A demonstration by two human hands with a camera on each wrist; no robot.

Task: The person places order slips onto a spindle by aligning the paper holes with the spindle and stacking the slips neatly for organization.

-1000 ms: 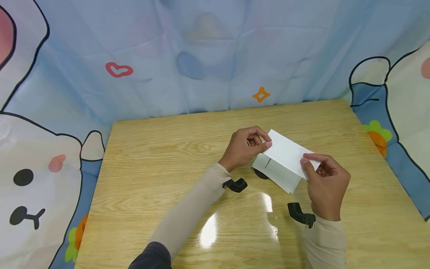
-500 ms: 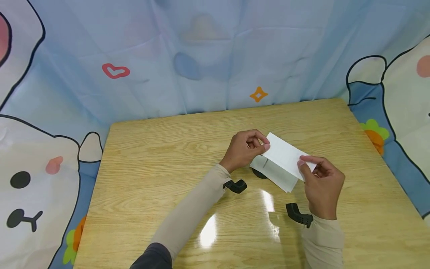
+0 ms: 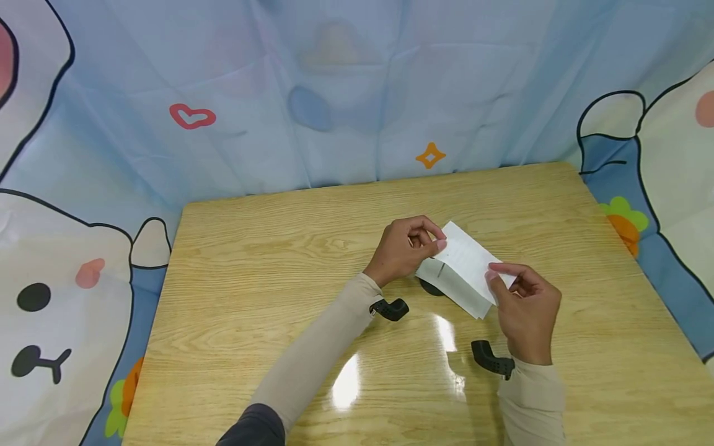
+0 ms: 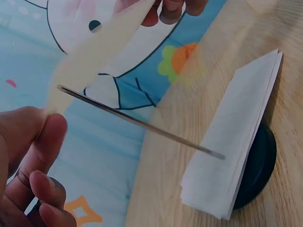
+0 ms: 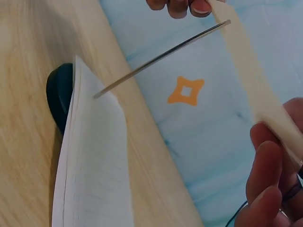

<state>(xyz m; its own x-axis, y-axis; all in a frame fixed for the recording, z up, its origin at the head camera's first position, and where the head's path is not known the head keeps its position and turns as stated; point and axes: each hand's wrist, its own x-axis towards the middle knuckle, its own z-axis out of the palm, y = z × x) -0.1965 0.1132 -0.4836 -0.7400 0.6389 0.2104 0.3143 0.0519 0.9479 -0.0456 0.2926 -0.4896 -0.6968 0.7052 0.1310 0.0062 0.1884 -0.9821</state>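
A white paper slip (image 3: 471, 257) is stretched between both hands. My left hand (image 3: 406, 245) pinches its far-left end between thumb and forefinger, and my right hand (image 3: 527, 313) pinches the near-right end. Under it stands a paper spike, its thin metal rod (image 4: 137, 122) rising from a dark round base (image 4: 262, 163). Several slips are threaded low on the rod as a stack (image 4: 232, 127). In both wrist views the rod's tip meets the held slip's outline; whether it pierces the paper I cannot tell. From the head view, the slip hides the tip.
The spike stands on a light wood-grain table (image 3: 268, 266) with glare near its front. A blue cartoon-printed curtain (image 3: 346, 93) hangs behind the table and along its sides. Each wrist wears a black camera mount (image 3: 492, 358) on a beige sleeve.
My right hand has moved left and slightly nearer the left hand, with the slip's right end following. The slip has come down a little over the stack. My left hand has barely moved.
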